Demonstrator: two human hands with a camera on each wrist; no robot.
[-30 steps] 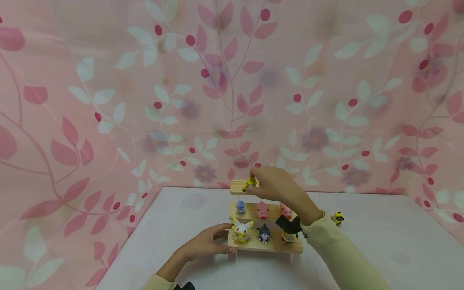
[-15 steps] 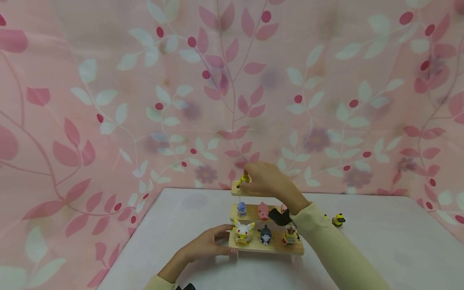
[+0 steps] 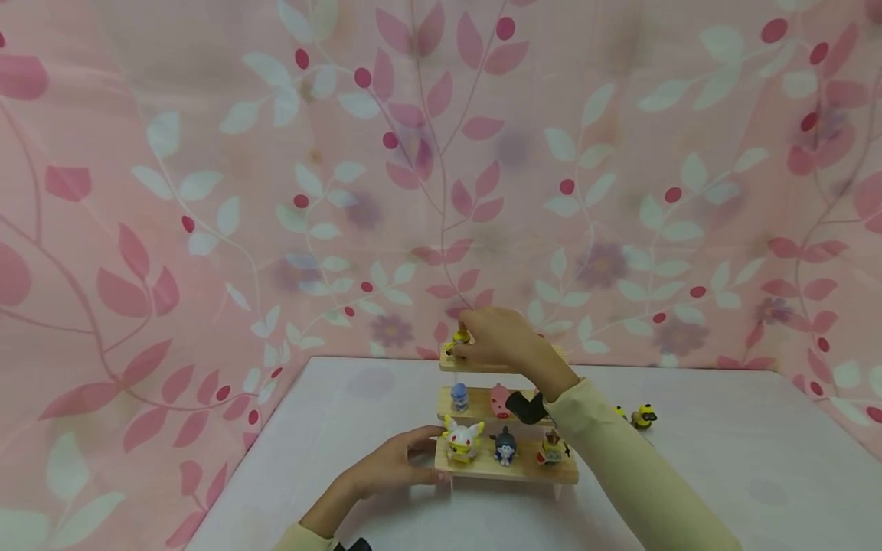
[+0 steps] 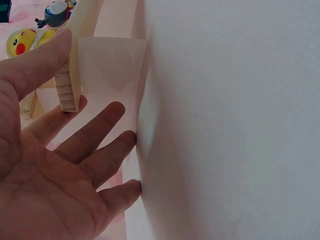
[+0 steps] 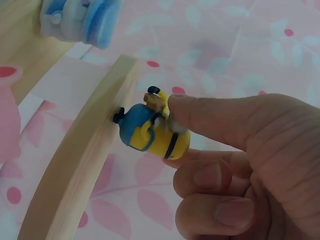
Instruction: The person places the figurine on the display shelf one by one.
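Observation:
Between thumb and index finger my right hand (image 3: 499, 337) pinches a minion figurine (image 5: 162, 137), yellow with blue overalls. It is tipped, and its black feet are right at the top board (image 5: 75, 150) of a three-tier wooden display stand (image 3: 506, 475), near the left end. My left hand (image 3: 393, 463) grips the left end of the bottom board, thumb (image 4: 42, 62) on the upper side and index finger below; the other fingers spread loosely. On the middle board are a blue figurine (image 3: 459, 396) and a pink pig (image 3: 500, 400); another pig is mostly hidden by my right wrist.
The bottom board carries a white-and-yellow figurine (image 3: 462, 441), a dark grey-blue one (image 3: 505, 448) and a crowned one (image 3: 551, 450). On the white tabletop (image 3: 730, 436) to the right lies a yellow-and-black figurine (image 3: 644, 416), with another beside it partly behind my sleeve. A floral curtain (image 3: 620, 229) hangs behind.
My right hand has moved left with the minion figurine, toward the left end of the top board, and lowered it slightly against the board. The left hand has kept its grip on the stand.

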